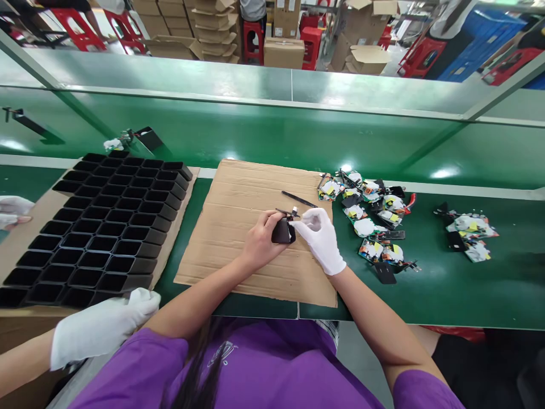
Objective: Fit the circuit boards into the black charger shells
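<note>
My left hand (260,240), bare, is closed around a small black plastic case (280,233) over the cardboard sheet (230,196). A small part with a white tip (294,211) sticks up at the case's far side. In a white glove, my right hand (322,238) pinches at the right edge of the case; what lies between its fingertips is too small to make out. Just beyond both hands, a thin black pointed tool (298,199) rests on the cardboard. Circuit boards with white and yellow patches (370,207) are heaped to the right of my right hand.
Rows of open black cases (97,233) cover the left side. A co-worker's gloved hand (106,326) is at their front edge, another gloved hand (15,210) at far left. More boards (470,230) lie far right. A green upright panel (272,133) bounds the bench's back.
</note>
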`<state>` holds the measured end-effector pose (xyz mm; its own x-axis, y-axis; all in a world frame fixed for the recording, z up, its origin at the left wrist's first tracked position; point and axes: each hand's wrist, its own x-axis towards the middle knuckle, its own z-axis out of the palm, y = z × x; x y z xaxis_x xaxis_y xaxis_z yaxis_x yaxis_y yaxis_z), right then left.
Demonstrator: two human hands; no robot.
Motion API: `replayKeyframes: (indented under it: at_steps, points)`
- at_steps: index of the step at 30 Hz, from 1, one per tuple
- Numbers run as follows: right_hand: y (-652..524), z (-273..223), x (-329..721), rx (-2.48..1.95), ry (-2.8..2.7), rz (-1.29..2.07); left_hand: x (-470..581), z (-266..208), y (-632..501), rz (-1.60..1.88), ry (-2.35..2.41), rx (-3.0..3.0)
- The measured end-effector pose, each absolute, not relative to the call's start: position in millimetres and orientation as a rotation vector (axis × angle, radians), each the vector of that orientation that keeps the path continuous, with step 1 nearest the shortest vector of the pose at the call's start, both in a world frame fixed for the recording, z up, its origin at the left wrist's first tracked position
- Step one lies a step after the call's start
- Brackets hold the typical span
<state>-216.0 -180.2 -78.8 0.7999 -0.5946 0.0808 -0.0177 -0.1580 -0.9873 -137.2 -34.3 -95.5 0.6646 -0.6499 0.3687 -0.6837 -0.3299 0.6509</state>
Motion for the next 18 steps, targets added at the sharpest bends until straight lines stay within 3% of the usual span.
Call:
replayKeyframes:
  at_steps: [9, 14, 18]
  points:
    - [-178, -77, -222, -2.041, 0.197, -0.668, -135, -98, -34, 0.034, -1.032, 2.089]
    - [-183, -75, -223, -1.983, 0.241, -0.678, -134, -94, -35, -0.032, -0.996, 1.986]
    - [-187, -65, -227, -1.602, 0.165, -0.457, -129, -93, -37, -0.342, -0.720, 1.760]
